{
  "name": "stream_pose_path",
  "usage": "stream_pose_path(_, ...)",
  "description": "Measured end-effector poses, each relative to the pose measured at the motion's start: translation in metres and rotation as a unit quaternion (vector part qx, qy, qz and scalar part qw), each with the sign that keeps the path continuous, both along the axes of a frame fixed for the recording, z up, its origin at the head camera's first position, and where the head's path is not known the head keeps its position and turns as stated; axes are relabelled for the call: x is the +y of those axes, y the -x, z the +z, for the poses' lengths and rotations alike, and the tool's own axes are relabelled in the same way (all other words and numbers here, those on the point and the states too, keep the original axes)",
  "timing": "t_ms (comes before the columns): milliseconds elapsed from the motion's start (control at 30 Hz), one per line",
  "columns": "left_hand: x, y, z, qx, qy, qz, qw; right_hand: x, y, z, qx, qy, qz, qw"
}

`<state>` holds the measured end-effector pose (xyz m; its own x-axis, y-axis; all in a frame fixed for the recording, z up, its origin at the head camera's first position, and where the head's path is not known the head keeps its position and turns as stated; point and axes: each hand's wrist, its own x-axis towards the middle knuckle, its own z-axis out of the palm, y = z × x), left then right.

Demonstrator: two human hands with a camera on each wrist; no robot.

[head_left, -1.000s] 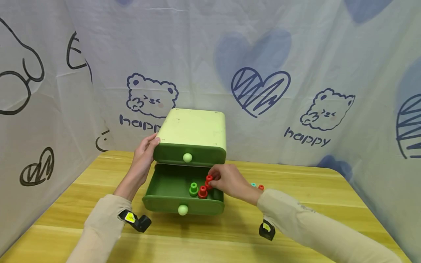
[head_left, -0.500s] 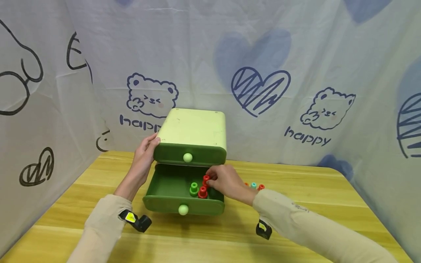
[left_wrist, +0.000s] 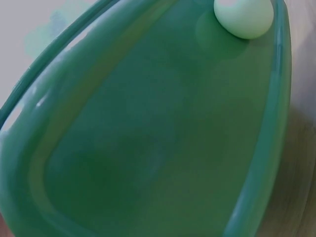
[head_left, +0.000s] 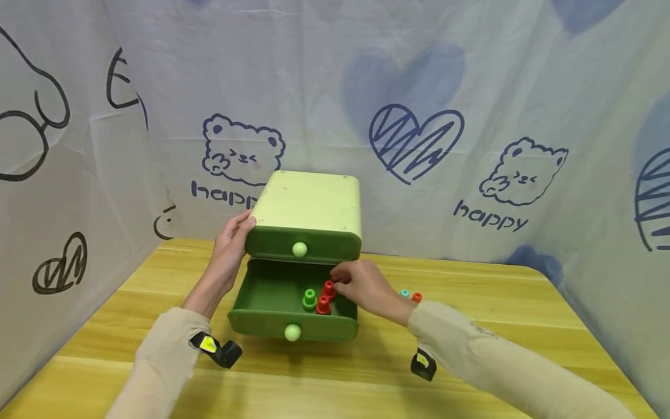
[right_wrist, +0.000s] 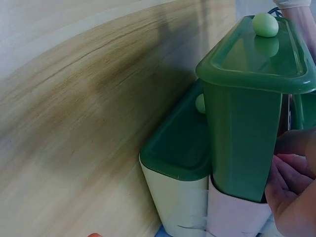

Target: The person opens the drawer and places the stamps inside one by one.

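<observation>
A pale yellow-green drawer cabinet (head_left: 309,201) stands at the back of the table. One green drawer (head_left: 272,331) with a round knob is pulled out below the top drawer. Inside it, two red pegs (head_left: 323,305) and a green peg (head_left: 310,301) stand upright at the right. My right hand (head_left: 366,288) reaches over the drawer's right side, bent fingers slightly apart and thumb tip right beside the rear red peg (head_left: 328,289). In the right wrist view its curled fingers (right_wrist: 291,173) show behind the drawer's side. My left hand (head_left: 227,250) rests against the cabinet's left side, thumb at its front corner.
On the wooden table (head_left: 471,326), a cyan peg (head_left: 405,294) and a red peg (head_left: 416,297) show beyond my right wrist. A closed lower drawer (right_wrist: 177,143) appears in the right wrist view. Printed cloth (head_left: 314,75) hangs behind and at both sides.
The rear red peg, pinched in my right fingers, has moved slightly left beside the other pegs. My fingers have now come off it a little to the right. My left hand stays still.
</observation>
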<state>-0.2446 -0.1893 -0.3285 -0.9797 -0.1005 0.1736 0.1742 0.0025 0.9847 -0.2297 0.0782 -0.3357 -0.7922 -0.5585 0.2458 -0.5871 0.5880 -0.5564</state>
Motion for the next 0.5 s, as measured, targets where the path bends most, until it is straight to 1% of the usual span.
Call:
stream_pose_path(133,0.001,0.001,0.001,0.001,0.000,0.000,1.0000,0.005,-0.003,0.001,-0.009,0.022,-0.002,1.000)
stream_pose_path(267,0.001,0.002,0.002,0.003,0.001,0.001,1.0000,0.007,-0.012,0.006,-0.011,0.053,-0.009,0.999)
stream_pose_path(367,0.000,0.002,0.002,0.001,0.001,0.002,1.0000,0.008,-0.022,0.010,0.005,0.079,-0.017,0.997)
stream_pose_path(500,0.000,0.001,0.002,-0.005,0.003,0.001,1.0000,0.007,-0.040,0.010,0.049,0.131,-0.030,0.990)
